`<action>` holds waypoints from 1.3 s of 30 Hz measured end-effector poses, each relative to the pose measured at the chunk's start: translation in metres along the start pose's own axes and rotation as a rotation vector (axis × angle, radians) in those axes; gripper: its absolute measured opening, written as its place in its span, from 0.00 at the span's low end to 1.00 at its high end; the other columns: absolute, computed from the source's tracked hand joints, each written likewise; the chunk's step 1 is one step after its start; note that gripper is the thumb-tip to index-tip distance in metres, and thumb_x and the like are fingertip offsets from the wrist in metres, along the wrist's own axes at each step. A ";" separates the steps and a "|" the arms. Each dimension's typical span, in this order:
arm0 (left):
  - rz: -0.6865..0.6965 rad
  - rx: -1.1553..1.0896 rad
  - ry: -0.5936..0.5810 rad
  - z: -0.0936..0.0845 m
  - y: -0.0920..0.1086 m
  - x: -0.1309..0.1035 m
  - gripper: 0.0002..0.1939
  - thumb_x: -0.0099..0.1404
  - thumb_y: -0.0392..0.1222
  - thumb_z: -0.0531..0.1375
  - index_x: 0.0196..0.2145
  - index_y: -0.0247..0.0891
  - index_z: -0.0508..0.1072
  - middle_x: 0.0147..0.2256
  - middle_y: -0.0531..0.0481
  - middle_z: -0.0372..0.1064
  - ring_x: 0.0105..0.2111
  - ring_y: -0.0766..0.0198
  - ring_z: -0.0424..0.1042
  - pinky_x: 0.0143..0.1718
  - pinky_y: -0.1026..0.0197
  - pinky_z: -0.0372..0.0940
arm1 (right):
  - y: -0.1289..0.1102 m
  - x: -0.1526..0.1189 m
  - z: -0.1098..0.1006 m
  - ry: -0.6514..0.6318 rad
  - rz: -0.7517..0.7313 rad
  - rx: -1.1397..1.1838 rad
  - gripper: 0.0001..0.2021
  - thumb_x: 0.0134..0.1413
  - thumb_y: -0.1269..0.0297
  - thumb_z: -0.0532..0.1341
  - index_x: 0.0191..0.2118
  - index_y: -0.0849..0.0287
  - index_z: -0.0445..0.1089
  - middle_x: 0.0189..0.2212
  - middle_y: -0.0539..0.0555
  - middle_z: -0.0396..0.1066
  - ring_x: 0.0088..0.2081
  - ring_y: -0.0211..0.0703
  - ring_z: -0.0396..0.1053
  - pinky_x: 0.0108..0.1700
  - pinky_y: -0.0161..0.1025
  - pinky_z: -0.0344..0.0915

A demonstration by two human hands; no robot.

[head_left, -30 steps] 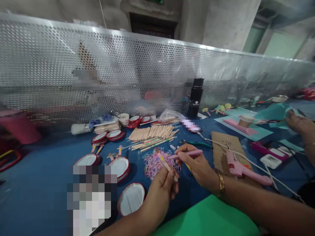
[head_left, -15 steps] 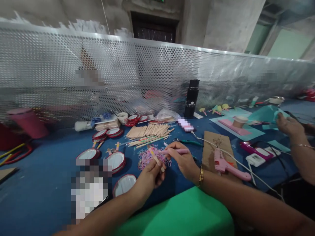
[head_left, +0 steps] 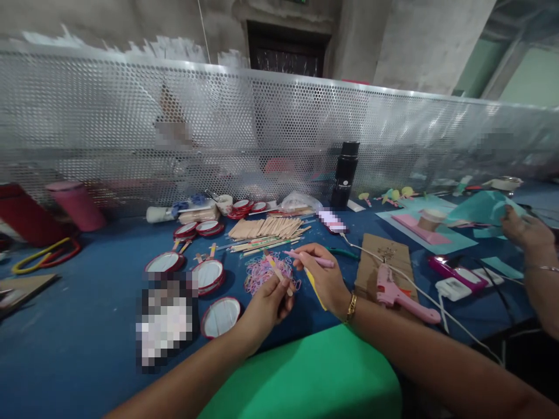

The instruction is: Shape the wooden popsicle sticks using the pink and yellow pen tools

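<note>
My left hand (head_left: 271, 299) pinches a flat wooden stick (head_left: 274, 269) with a yellowish mark on it, tilted over a pile of pastel rubber bands (head_left: 257, 274). Just to the right, my right hand (head_left: 323, 276) is closed around a pink pen-like tool (head_left: 321, 260), its tip pointing left toward the stick. A yellow strip (head_left: 315, 289) shows below the fingers of that hand. Behind the bands lie many wooden sticks (head_left: 268, 228). Round red-rimmed pieces (head_left: 222, 317) lie left of my left hand.
A pink glue gun (head_left: 393, 294) rests on cardboard (head_left: 367, 262) at the right, with a white cable nearby. A black bottle (head_left: 346, 177) stands by the perforated metal screen (head_left: 218, 128). Another person's hand (head_left: 522, 227) holds teal material at the far right.
The view has shifted slightly left. My right hand has drawn the pen-like tool back from the stick, and the yellow strip now shows under it. My left hand still holds the stick.
</note>
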State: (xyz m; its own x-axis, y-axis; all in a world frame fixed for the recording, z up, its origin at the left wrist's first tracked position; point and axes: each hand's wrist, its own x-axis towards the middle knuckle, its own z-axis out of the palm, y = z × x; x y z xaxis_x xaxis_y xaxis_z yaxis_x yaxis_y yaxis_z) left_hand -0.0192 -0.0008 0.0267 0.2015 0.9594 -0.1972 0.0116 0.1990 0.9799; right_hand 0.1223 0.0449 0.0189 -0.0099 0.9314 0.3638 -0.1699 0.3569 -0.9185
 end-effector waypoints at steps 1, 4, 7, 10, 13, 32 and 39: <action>0.008 0.000 -0.006 0.000 -0.001 0.000 0.20 0.60 0.61 0.57 0.30 0.39 0.65 0.19 0.59 0.61 0.17 0.71 0.55 0.17 0.68 0.45 | 0.000 0.000 0.000 0.000 0.000 0.003 0.09 0.57 0.58 0.62 0.37 0.58 0.73 0.28 0.51 0.74 0.32 0.40 0.71 0.37 0.38 0.68; 0.019 0.008 -0.035 -0.001 -0.004 0.001 0.21 0.59 0.62 0.58 0.30 0.39 0.66 0.18 0.58 0.61 0.16 0.71 0.54 0.17 0.68 0.45 | 0.000 -0.002 -0.001 -0.007 -0.007 0.023 0.09 0.57 0.59 0.62 0.40 0.58 0.71 0.29 0.50 0.73 0.32 0.41 0.72 0.37 0.38 0.69; 0.021 0.016 -0.062 -0.002 -0.007 0.001 0.22 0.59 0.62 0.59 0.30 0.38 0.67 0.19 0.58 0.61 0.17 0.71 0.55 0.18 0.68 0.47 | 0.000 -0.004 -0.002 -0.028 -0.025 0.005 0.08 0.56 0.61 0.63 0.40 0.57 0.71 0.32 0.51 0.73 0.35 0.41 0.72 0.38 0.37 0.68; 0.017 0.019 -0.066 -0.003 -0.007 0.000 0.20 0.60 0.60 0.59 0.31 0.38 0.68 0.19 0.58 0.61 0.18 0.71 0.56 0.19 0.68 0.47 | 0.000 -0.005 -0.003 -0.051 -0.057 -0.052 0.07 0.56 0.61 0.63 0.39 0.56 0.72 0.34 0.52 0.73 0.36 0.42 0.72 0.40 0.39 0.68; 0.010 0.014 -0.064 -0.004 -0.005 -0.001 0.20 0.60 0.60 0.59 0.32 0.37 0.68 0.20 0.58 0.61 0.18 0.72 0.55 0.19 0.68 0.46 | -0.004 -0.006 -0.004 -0.056 -0.066 -0.092 0.06 0.56 0.61 0.63 0.38 0.56 0.72 0.34 0.52 0.73 0.36 0.43 0.71 0.39 0.39 0.68; 0.027 0.079 -0.093 -0.011 -0.015 0.007 0.22 0.62 0.62 0.56 0.31 0.38 0.66 0.20 0.59 0.60 0.18 0.73 0.54 0.18 0.69 0.47 | -0.013 -0.004 -0.001 -0.043 -0.160 -0.335 0.09 0.55 0.66 0.58 0.24 0.57 0.62 0.22 0.47 0.65 0.26 0.37 0.62 0.31 0.36 0.59; 0.021 0.065 -0.086 -0.008 -0.010 0.003 0.23 0.60 0.63 0.57 0.30 0.38 0.65 0.20 0.59 0.60 0.18 0.73 0.56 0.19 0.69 0.48 | -0.009 -0.004 0.000 -0.054 -0.175 -0.369 0.09 0.55 0.66 0.59 0.24 0.57 0.64 0.22 0.47 0.65 0.27 0.37 0.62 0.32 0.36 0.59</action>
State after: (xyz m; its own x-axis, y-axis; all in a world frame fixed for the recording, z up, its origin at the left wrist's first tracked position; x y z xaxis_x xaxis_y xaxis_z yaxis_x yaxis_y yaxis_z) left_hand -0.0269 0.0021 0.0159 0.2858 0.9419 -0.1762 0.0691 0.1631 0.9842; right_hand 0.1242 0.0381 0.0254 -0.0655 0.8530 0.5178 0.1909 0.5201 -0.8325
